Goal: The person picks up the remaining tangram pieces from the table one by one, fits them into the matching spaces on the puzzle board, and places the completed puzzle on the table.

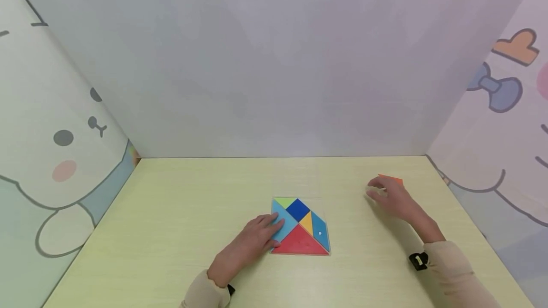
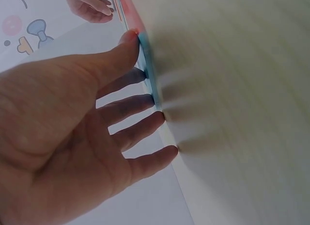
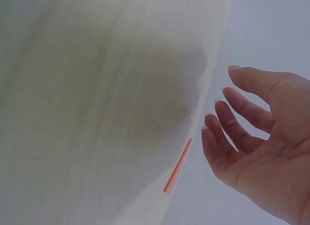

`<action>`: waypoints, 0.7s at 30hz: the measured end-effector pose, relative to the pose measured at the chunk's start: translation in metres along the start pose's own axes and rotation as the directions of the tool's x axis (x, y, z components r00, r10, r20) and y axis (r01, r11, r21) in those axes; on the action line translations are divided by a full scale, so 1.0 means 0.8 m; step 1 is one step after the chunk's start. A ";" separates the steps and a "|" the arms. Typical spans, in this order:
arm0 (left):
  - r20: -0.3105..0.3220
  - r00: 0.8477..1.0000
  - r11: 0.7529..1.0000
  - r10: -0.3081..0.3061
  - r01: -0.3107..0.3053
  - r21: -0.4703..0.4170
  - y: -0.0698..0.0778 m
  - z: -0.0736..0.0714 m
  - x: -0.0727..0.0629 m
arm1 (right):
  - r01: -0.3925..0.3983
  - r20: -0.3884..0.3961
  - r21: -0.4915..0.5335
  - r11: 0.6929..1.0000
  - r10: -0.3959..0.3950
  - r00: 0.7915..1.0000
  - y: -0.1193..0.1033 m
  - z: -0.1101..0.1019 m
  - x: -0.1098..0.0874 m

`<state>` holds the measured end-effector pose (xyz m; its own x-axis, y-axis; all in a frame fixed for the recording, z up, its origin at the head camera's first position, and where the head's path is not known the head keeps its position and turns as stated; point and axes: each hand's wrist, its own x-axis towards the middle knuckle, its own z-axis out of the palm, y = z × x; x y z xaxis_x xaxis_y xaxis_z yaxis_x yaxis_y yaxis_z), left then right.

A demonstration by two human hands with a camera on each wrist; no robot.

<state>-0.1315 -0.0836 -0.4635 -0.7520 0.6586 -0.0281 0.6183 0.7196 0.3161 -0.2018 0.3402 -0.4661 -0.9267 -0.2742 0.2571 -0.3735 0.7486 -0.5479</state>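
Observation:
Tangram pieces lie fitted together in a shallow tray (image 1: pixel 299 254) in the head view: a red triangle (image 1: pixel 300 243), a light blue triangle (image 1: pixel 289 221), a dark blue square (image 1: pixel 298 210), a small yellow triangle (image 1: pixel 307 224), a green triangle (image 1: pixel 285 201) and a blue parallelogram (image 1: pixel 317 226). My left hand (image 1: pixel 253 236) rests at the tray's left side, fingers spread over the light blue triangle, thumb near the red one. Off to the right, my right hand (image 1: pixel 391 198) hovers over the table with loosely bent fingers and nothing between them. Beyond it lies an orange piece (image 1: pixel 396 179), partly hidden by the hand.
The pale wooden table (image 1: pixel 184 203) meets a plain grey back wall (image 1: pixel 274 61). Side panels with cartoon drawings (image 1: pixel 64 156) stand along its left and right edges. A black band (image 1: pixel 418 261) sits at the right wrist.

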 end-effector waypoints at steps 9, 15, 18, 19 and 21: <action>0.012 1.000 1.000 -0.004 0.005 -0.031 0.002 -0.001 0.000 | -0.097 0.039 -0.041 0.994 0.099 0.994 0.012 -0.014 -0.003; 0.009 1.000 1.000 -0.004 0.004 -0.029 0.002 -0.001 0.000 | -0.100 0.018 -0.073 0.992 0.102 0.995 0.025 -0.019 -0.006; 0.008 1.000 1.000 -0.001 0.001 -0.024 0.002 -0.001 -0.001 | -0.097 0.009 -0.099 0.990 0.098 0.995 0.032 -0.020 -0.006; 0.008 1.000 1.000 -0.001 0.001 -0.024 0.002 -0.001 -0.001 | -0.098 0.006 -0.107 0.989 0.099 0.995 0.034 -0.021 -0.006; 0.012 1.000 1.000 -0.002 0.003 -0.022 0.002 -0.001 -0.001 | -0.112 0.003 -0.120 0.987 0.113 0.994 0.037 -0.023 -0.007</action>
<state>-0.1302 -0.0828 -0.4621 -0.7507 0.6594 -0.0400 0.6113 0.7163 0.3364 -0.2074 0.3751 -0.4692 -0.9630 -0.1900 0.1913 -0.2601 0.8413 -0.4739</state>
